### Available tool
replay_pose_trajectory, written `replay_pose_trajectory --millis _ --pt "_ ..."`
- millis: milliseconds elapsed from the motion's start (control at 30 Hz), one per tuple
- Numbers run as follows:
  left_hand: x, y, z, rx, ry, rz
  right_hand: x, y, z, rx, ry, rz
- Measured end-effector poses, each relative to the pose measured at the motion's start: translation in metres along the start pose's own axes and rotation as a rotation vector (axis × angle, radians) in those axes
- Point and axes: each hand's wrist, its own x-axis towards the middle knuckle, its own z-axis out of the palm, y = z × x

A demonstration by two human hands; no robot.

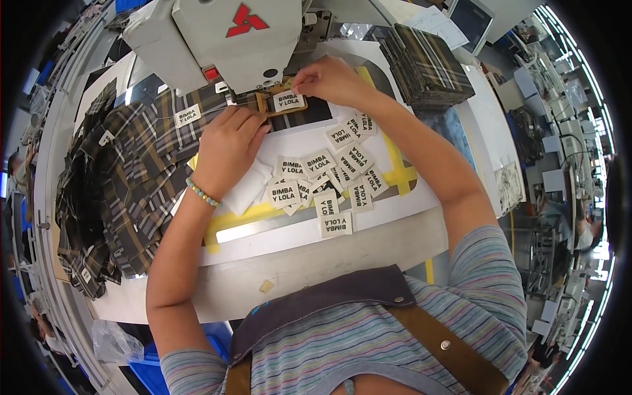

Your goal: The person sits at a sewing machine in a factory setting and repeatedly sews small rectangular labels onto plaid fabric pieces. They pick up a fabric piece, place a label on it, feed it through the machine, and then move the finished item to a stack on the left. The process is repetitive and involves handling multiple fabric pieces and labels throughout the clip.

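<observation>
A small white cloth label (288, 101) with dark print lies inside a brown-orange rectangular frame (263, 105) under the sewing machine head (243, 39). Dark plaid fabric (289, 119) shows beneath that frame. Bent and close together, the fingers of my left hand (229, 146) press down at the frame's left side, by the plaid fabric; their tips are partly hidden. My right hand (331, 81) is at the frame's upper right corner, thumb and fingers pinched just above the label. Whatever lies between those fingertips is too small to make out.
Loose white labels (318, 162) are scattered right of my left wrist. Plaid pieces with labels (131, 164) pile up on the left. A folded plaid stack (428, 66) stands at the back right. Yellow tape (250, 215) marks the white work plate. A blue bin (155, 368) sits below.
</observation>
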Motion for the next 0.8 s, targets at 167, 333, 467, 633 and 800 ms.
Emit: replay_pose_trajectory --millis 167,333,467,633,800 --pt "-0.001 -0.001 0.006 -0.031 -0.076 0.036 0.009 -0.009 0.012 -0.073 0.014 -0.001" --pt "-0.003 -0.003 0.013 -0.057 -0.219 -0.033 0.004 -0.002 0.018 -0.097 0.07 -0.08" --pt "-0.004 -0.006 0.014 -0.115 -0.245 -0.068 -0.012 -0.004 0.013 -0.205 0.187 -0.253" --pt "-0.002 -0.008 0.017 -0.163 -0.221 -0.057 -0.034 0.002 0.008 -0.314 0.094 -0.515" --pt "-0.002 -0.008 0.017 -0.172 -0.225 -0.065 -0.04 0.002 0.012 -0.473 0.082 -0.555"
